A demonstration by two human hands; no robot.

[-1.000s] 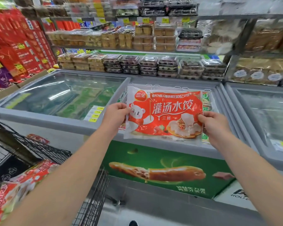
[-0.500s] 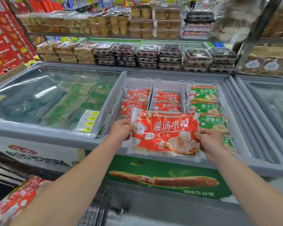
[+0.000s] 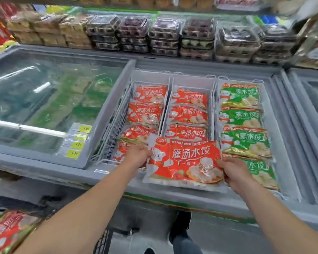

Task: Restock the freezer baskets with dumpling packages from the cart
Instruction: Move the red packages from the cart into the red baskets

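The person held a red dumpling package (image 3: 184, 163) face up over the near end of the middle freezer basket (image 3: 192, 80), its long axis running left to right and its printed top edge toward the far shelves. The left hand (image 3: 138, 155) gripped its left short edge, the right hand (image 3: 234, 171) its right one. Red packages (image 3: 147, 112) filled the left basket, green packages (image 3: 241, 116) the right.

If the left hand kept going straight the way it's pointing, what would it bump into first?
Probably the red dumpling packages in the left basket. The left hand grips the left edge of the held red package and points forward over that basket's near end. Depth is hard to judge, so it might pass just above them.
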